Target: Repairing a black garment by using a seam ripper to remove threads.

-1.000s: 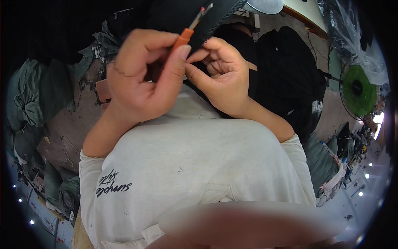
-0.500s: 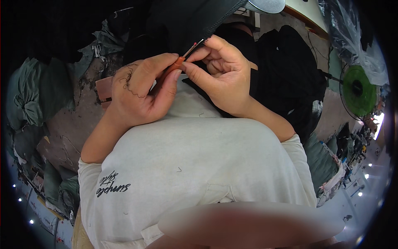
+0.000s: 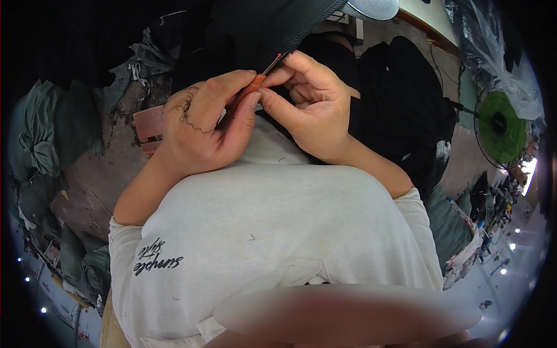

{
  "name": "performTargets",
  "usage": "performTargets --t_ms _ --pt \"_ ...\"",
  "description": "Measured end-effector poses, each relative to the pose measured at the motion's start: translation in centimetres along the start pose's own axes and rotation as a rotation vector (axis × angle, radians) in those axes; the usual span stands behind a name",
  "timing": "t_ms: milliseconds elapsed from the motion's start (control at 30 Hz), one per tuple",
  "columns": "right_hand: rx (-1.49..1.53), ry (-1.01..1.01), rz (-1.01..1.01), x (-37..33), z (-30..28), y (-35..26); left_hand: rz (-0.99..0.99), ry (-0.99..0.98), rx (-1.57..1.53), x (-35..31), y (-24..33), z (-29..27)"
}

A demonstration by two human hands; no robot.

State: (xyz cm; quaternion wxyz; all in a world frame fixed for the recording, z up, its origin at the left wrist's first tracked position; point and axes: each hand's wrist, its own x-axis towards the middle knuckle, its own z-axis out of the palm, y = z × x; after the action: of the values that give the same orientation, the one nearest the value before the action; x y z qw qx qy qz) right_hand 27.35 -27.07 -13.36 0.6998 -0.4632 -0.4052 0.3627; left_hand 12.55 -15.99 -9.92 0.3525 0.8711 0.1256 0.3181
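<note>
While the left hand (image 3: 200,124) has its fingers closed around the orange handle of a seam ripper (image 3: 255,85), the right hand (image 3: 316,107) sits just beside it with thumb and fingertips bunched together on the edge of some dark cloth (image 3: 270,29). So yeah, both hands are basically in a pinch, and they're super close to each other up near the top middle, in front of the person's chest. The ripper tilts up and to the right, and its forked metal end with the little red ball is right at the cloth's stitched edge. Can't really tell whether the blade is under a stitch, it's too small and dark there. Exactly how much cloth the right fingertips have pinched is hidden too. Kinda funny detail: a squiggle of dark thread (image 3: 187,110) is lying across the back of the left hand. Below all that is a white T-shirt (image 3: 278,220) with dark script lettering and a few thread bits on it. Over on the right you've got a heap of black cloth (image 3: 400,104), then a green fan (image 3: 503,127) with clear plastic sheeting (image 3: 499,52) hanging above it. Off to the left, a knotted green sack (image 3: 43,127) stands on the grubby floor (image 3: 87,174).
</note>
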Motion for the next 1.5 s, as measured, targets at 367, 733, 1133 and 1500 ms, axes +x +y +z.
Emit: performTargets --t_ms 367,733,1133,1500 --pt "-0.021 0.02 0.013 0.0 0.1 -0.3 0.024 0.043 0.002 0.4 -0.1 0.7" --pt "-0.109 0.067 -0.042 0.1 0.3 0.1 0.129 0.026 0.116 0.6 -0.3 -0.1" --pt "-0.351 0.097 -0.074 -0.1 0.3 -0.5 0.316 0.064 0.35 2.1 -0.1 -0.2" --pt "-0.031 -0.002 -0.03 0.2 0.2 -0.3 0.102 0.038 0.086 1.1 0.7 -0.6"
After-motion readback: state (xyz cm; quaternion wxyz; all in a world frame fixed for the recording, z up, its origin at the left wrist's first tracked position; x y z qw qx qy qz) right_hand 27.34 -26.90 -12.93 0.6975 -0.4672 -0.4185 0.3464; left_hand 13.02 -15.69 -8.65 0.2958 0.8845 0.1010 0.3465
